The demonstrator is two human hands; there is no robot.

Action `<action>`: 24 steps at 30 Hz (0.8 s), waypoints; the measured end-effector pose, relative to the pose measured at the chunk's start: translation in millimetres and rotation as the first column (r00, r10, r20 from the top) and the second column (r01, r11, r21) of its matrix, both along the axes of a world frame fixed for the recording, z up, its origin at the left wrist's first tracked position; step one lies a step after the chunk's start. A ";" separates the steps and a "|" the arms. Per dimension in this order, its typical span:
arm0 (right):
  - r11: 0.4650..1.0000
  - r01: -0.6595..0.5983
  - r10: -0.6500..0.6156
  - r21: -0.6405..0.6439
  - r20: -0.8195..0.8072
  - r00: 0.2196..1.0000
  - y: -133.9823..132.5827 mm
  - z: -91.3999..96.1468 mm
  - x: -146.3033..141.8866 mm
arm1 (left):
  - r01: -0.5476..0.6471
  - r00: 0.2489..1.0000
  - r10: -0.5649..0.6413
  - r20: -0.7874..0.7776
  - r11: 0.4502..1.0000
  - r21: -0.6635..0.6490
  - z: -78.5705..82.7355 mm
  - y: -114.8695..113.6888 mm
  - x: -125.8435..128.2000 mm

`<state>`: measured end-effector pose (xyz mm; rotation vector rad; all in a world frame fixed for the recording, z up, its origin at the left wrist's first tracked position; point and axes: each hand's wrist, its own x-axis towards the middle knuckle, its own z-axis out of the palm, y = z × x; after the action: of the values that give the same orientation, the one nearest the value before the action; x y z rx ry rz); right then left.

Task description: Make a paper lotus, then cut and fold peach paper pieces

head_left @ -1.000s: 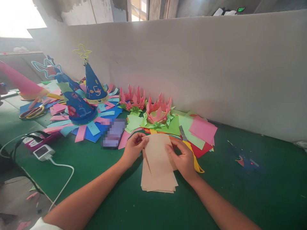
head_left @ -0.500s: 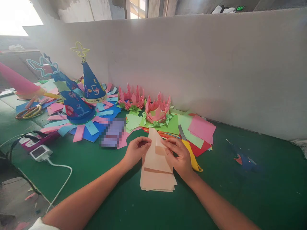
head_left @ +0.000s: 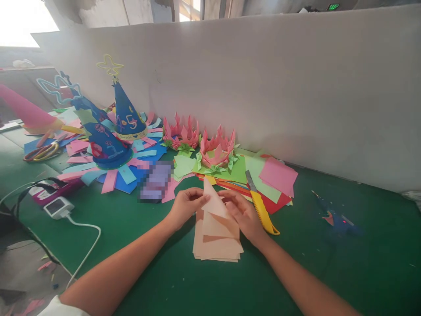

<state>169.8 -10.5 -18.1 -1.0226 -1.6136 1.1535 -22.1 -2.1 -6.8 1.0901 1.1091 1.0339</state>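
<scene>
A pale peach sheet of paper (head_left: 215, 202) is held up between my two hands, its upper corner folded over into a slanting point. My left hand (head_left: 189, 204) pinches its left edge between thumb and fingers. On the right side, my right hand (head_left: 243, 213) has its fingers bent round the folded edge; some fingertips are hidden behind the paper. Beneath lies a stack of similar peach sheets (head_left: 217, 251) on the green table. A utility knife (head_left: 261, 206) with a yellow handle rests just right of my right hand.
Pink paper lotus crowns (head_left: 217, 149) stand behind my hands, beside layered coloured paper (head_left: 279, 175). Blue cone hats (head_left: 126, 114) with paper strips fill the left, near a blurred-out phone-like object (head_left: 156, 182), scissors (head_left: 42, 152) and a white charger (head_left: 59, 207). A pale partition (head_left: 296, 87) closes the back.
The right upper part of the peach sheet has been turned over into a diagonal fold, giving a sharper point. My right hand has shifted slightly with it; my left keeps its pinch.
</scene>
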 end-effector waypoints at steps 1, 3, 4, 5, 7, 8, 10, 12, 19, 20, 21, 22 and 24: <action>0.991 -0.002 -0.011 -0.136 -0.097 0.995 2.5 0.0 1.1 | 0.017 1.000 -0.017 0.001 1.000 0.000 0.5 0.0 -0.3; 0.948 -0.036 -0.034 -0.317 -0.213 0.976 7.1 0.2 3.0 | 0.067 0.998 -0.067 0.001 0.998 0.012 0.7 -0.3 -0.1; 0.932 -0.056 -0.030 -0.357 -0.232 0.972 8.7 0.5 3.6 | 0.096 0.995 -0.096 0.000 0.995 0.017 0.3 -0.7 0.4; 0.925 -0.074 -0.015 -0.372 -0.229 0.973 9.6 1.0 3.9 | 0.117 0.993 -0.117 -0.002 0.993 0.028 -0.4 -1.2 1.3; 0.930 -0.101 0.042 -0.353 -0.171 0.984 9.4 2.9 3.7 | 0.132 0.991 -0.132 -0.010 0.988 0.074 -2.3 -2.5 3.9; 0.936 -0.113 0.074 -0.333 -0.128 0.989 8.6 4.3 3.4 | 0.126 0.992 -0.126 -0.015 0.986 0.104 -3.1 -3.4 5.5; 0.945 -0.133 0.124 -0.297 -0.050 0.991 6.8 7.3 2.5 | 0.116 0.993 -0.116 -0.010 0.982 0.146 -3.7 -5.2 8.7; 0.944 -0.140 0.140 -0.300 -0.022 0.990 5.6 9.6 1.7 | 0.110 0.993 -0.116 0.029 0.984 0.143 -2.7 -6.8 11.0; 0.921 -0.041 0.000 -0.386 -0.104 0.995 6.4 5.8 0.4 | 0.114 0.990 -0.120 0.078 0.990 0.077 -3.3 -6.1 7.4; 0.921 -0.038 -0.008 -0.389 -0.115 0.993 6.4 4.9 0.2 | 0.120 0.990 -0.124 0.066 0.990 0.071 -4.6 -5.7 6.5; 0.921 -0.032 -0.015 -0.387 -0.119 0.993 6.3 4.2 0.0 | 0.120 0.991 -0.124 0.054 0.990 0.072 -5.8 -5.4 5.8; 0.923 -0.026 -0.021 -0.384 -0.118 0.993 6.2 3.7 -0.3 | 0.118 0.992 -0.122 0.042 0.990 0.076 -6.8 -5.3 5.5; 0.928 -0.009 -0.035 -0.372 -0.113 0.993 5.8 3.1 -1.0 | 0.110 0.993 -0.113 0.023 0.990 0.083 -7.7 -5.3 5.5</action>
<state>168.8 -4.7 -15.0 -1.1758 -1.3187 1.5209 -16.7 -7.5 -14.5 1.1862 0.9803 1.0096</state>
